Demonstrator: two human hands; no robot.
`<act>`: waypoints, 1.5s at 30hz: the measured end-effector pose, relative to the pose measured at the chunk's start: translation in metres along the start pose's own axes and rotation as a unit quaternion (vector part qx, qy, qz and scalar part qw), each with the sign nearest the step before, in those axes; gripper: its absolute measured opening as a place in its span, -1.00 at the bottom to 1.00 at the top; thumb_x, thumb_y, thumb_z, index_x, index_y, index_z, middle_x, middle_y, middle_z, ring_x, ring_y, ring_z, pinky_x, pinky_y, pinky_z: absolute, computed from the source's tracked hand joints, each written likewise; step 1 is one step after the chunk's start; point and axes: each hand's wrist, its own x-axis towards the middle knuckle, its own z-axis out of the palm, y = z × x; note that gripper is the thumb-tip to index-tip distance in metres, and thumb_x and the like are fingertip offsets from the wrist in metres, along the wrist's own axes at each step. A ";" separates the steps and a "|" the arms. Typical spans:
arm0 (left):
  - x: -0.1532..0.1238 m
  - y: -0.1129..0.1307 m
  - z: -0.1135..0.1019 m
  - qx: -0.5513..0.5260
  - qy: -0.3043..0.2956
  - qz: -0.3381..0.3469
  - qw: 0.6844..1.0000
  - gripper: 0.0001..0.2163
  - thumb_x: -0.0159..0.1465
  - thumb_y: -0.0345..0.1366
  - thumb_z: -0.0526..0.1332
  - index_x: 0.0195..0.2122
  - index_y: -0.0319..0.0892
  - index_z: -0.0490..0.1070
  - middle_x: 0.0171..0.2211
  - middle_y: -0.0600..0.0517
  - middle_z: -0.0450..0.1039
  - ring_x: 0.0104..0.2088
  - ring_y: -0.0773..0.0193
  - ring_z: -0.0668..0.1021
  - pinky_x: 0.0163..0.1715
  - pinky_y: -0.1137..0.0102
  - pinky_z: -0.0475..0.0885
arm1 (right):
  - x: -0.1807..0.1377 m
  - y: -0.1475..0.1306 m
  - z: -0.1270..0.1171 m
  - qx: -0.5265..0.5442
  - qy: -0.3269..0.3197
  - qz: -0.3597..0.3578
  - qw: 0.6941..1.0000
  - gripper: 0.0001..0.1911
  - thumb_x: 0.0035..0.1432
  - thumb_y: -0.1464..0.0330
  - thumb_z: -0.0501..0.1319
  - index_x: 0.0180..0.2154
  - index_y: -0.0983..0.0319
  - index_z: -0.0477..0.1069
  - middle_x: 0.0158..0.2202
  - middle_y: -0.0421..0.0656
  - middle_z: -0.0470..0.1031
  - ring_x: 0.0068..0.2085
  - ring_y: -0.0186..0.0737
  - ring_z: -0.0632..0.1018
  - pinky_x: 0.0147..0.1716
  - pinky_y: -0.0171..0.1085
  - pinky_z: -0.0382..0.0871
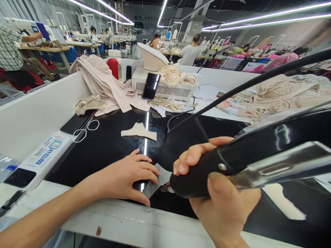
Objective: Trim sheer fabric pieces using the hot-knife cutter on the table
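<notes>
My right hand grips the black handle of a corded heat tool, whose tip points left and down at a small grey fabric piece on the black worktop. My left hand lies flat, fingers spread, pressing on that fabric piece just left of the tool tip. A cream fabric cut piece lies farther back on the worktop. The tool's black cord arcs up to the right.
A stack of beige fabric and a white machine with a phone leaning on it stand at the back. Scissors and a white device lie at left. More lace pieces are at right. Other people work beyond.
</notes>
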 end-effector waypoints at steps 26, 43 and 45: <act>0.008 0.009 0.019 0.082 -0.019 0.008 0.996 -0.48 0.31 -0.03 0.32 0.26 -0.02 0.31 0.28 0.02 0.36 0.30 -0.04 0.33 0.35 -0.22 -0.03 | 0.009 0.008 -0.025 -0.065 0.076 -0.054 0.994 -0.70 0.21 0.31 0.35 -0.05 0.11 0.35 -0.39 -0.30 0.49 -0.47 -0.31 0.52 -0.50 -0.27 0.46; 0.008 0.009 0.019 0.085 -0.024 0.005 0.996 -0.47 0.32 -0.10 0.34 0.28 -0.03 0.31 0.29 0.01 0.35 0.31 -0.03 0.32 0.36 -0.23 -0.03 | 0.018 0.004 -0.036 -0.068 0.120 -0.083 0.987 -0.66 0.09 0.32 0.42 -0.11 0.12 0.39 -0.41 -0.32 0.50 -0.51 -0.32 0.51 -0.51 -0.27 0.46; 0.008 0.009 0.019 0.083 -0.022 0.006 0.996 -0.47 0.32 -0.10 0.33 0.28 -0.03 0.31 0.29 0.00 0.36 0.31 -0.03 0.31 0.36 -0.23 -0.03 | 0.018 0.004 -0.036 -0.077 0.121 -0.085 0.986 -0.67 0.10 0.33 0.41 -0.11 0.12 0.39 -0.41 -0.32 0.50 -0.51 -0.32 0.51 -0.51 -0.27 0.46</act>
